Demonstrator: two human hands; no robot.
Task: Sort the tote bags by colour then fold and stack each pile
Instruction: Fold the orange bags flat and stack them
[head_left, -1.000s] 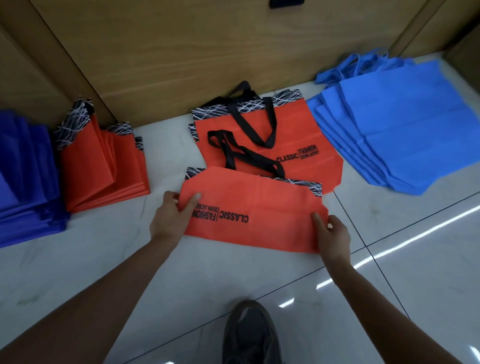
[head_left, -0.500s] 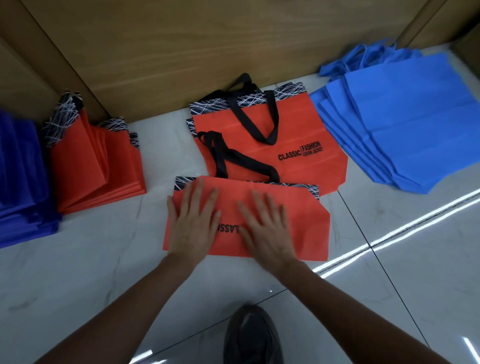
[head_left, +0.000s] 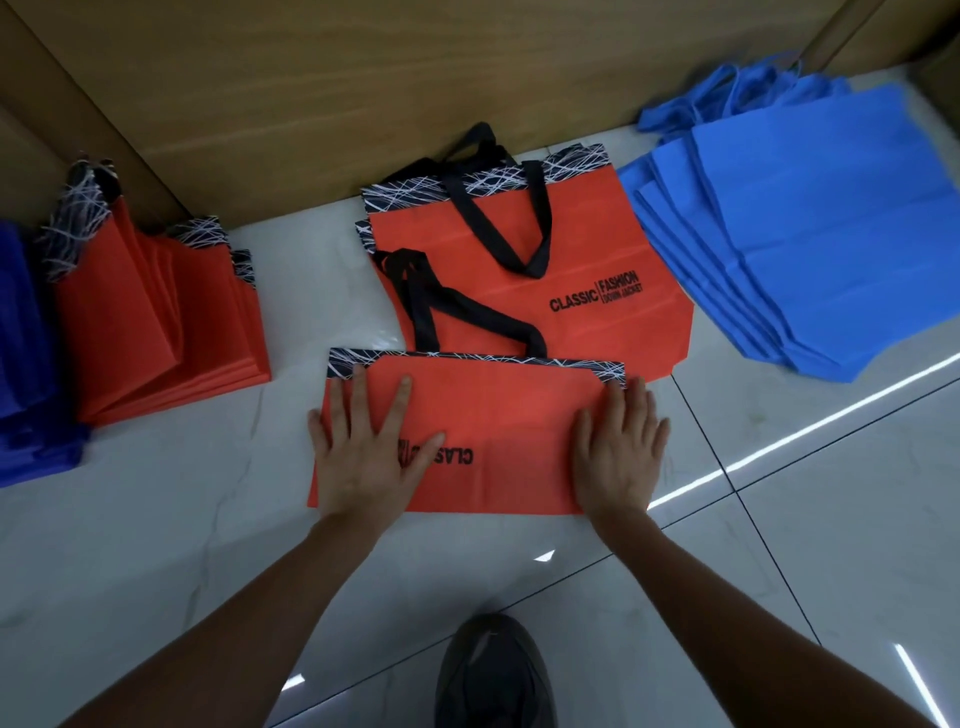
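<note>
Dim light, glare streaks, edge blur

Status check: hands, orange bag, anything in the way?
Left hand and right hand flat, pressing the folded orange tote bag. Its black handles trail onto the unfolded orange bag behind. Nothing blocking.

Tiled floor (head_left: 156, 545): folded orange bag (head_left: 493, 431) at middle, flat orange bags (head_left: 597, 249) touching it toward wall edge, orange stack (head_left: 156, 332) left, dark blue stack (head_left: 21, 364) far left, light blue pile (head_left: 831, 234) right, shoe (head_left: 493, 670) near edge.
</note>
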